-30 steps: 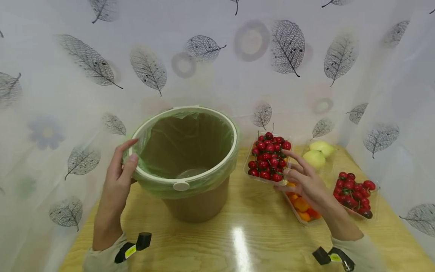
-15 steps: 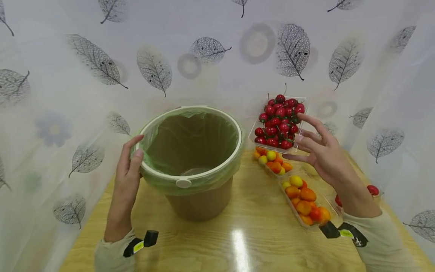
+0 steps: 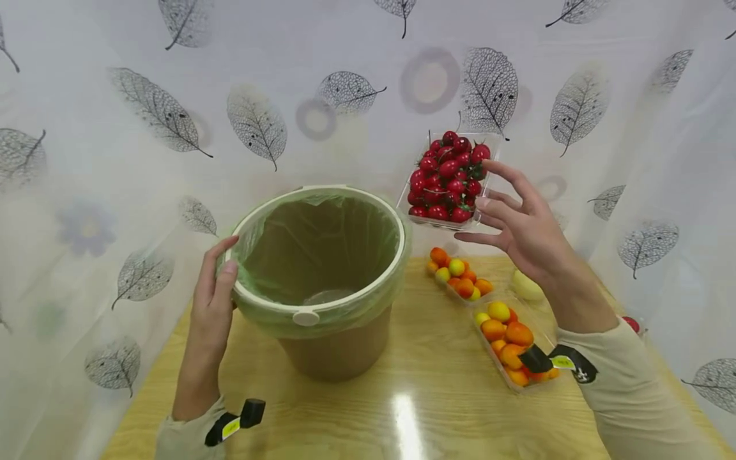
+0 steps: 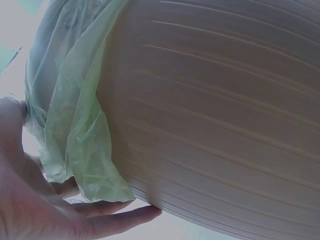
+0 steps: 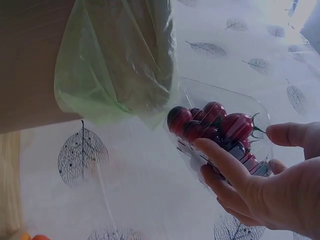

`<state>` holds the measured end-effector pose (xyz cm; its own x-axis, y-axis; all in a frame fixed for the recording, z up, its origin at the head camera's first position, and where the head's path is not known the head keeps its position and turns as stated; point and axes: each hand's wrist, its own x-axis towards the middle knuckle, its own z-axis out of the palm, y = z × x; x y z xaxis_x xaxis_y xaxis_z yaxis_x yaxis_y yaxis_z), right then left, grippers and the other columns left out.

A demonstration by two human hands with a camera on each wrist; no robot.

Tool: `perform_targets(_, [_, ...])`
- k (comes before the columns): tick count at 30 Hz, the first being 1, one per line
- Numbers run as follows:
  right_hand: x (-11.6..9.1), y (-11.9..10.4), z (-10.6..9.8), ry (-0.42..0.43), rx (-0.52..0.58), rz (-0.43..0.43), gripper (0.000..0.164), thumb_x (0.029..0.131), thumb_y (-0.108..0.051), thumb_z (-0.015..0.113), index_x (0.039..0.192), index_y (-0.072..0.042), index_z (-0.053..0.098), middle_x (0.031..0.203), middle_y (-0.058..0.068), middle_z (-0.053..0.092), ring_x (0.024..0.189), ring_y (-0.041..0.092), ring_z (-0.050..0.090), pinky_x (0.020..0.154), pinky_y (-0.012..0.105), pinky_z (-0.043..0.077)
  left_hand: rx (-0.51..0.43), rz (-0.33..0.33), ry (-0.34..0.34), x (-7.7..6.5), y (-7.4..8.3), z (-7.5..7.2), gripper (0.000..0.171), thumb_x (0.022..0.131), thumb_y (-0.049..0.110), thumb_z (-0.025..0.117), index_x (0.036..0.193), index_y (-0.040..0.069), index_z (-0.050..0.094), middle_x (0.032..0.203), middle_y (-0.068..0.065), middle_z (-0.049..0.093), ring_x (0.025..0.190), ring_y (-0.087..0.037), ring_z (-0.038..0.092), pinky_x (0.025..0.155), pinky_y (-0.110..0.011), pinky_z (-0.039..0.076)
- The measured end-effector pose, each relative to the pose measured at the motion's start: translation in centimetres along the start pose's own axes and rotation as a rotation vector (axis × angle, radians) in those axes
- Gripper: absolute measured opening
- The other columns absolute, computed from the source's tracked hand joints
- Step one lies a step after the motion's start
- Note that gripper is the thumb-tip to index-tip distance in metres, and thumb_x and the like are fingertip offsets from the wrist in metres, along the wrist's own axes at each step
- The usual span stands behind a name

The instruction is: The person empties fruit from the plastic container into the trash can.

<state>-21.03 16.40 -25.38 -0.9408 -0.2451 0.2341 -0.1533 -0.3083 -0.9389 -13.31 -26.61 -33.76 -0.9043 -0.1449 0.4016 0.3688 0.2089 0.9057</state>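
Note:
A brown trash bin [image 3: 339,351], lined with a pale green bag [image 3: 368,313] under a white rim, stands on the table. My left hand [image 3: 213,319] holds the bin's left rim, thumb on top. In the left wrist view its fingers [image 4: 125,220] reach under the bag's edge along the ribbed wall. My right hand [image 3: 526,230] grips a clear plastic box [image 3: 439,223] from its right side. Small red fruits with green stalks, like cherry tomatoes [image 3: 448,169], fill the box. It is raised beside the bin's right rim and tilted; in the right wrist view it is close to the bag.
Two clear boxes of orange and yellow small fruits [image 3: 460,278] [image 3: 508,338] lie on the table [image 3: 425,358] right of the bin. A pale yellow fruit [image 3: 526,285] and another red fruit [image 3: 631,324] show behind the right arm. A leaf-patterned curtain [image 3: 356,38] hangs behind.
My right hand has lifted the box of cherry tomatoes off the right side and brought it up, then left toward the bin. The orange fruits beneath have come into view. My left hand stays on the rim.

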Motion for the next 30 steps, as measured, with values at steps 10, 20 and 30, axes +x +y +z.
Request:
perform_targets(10, [2.4,2.4,4.1,0.03,-0.017,-0.15,0.056,0.1,-0.001,0.062,0.15,-0.021,0.048,0.15,0.017,0.033,0.127,0.035,0.046,0.079,0.052,0.059,0.025,-0.026,0.006,-0.3,0.3,-0.1,0.047,0.112,0.033,0.036,0.157,0.021,0.041,0.159,-0.006,0.035,0.121,-0.031,0.054,0.081,-0.019,0.054])
perform_targets(20, [2.8,3.6,5.1,0.058,-0.209,-0.316,0.056,0.099,-0.002,0.064,0.151,-0.018,0.049,0.152,0.013,0.035,0.123,0.044,0.056,0.078,0.042,0.06,0.058,-0.022,-0.002,-0.2,0.3,0.0,0.047,0.112,0.034,0.036,0.157,0.021,0.041,0.157,-0.008,0.036,0.12,-0.029,0.056,0.081,-0.019,0.054])
perform_targets(30, [2.9,4.7,5.9,0.053,-0.466,-0.474,0.056,0.097,0.001,0.067,0.149,-0.012,0.052,0.153,0.006,0.034,0.129,0.033,0.052,0.089,0.03,0.057,0.032,-0.024,0.0,-0.2,0.2,0.0,0.047,0.112,0.033,0.036,0.158,0.021,0.04,0.16,-0.006,0.033,0.122,-0.031,0.054,0.082,-0.019,0.054])
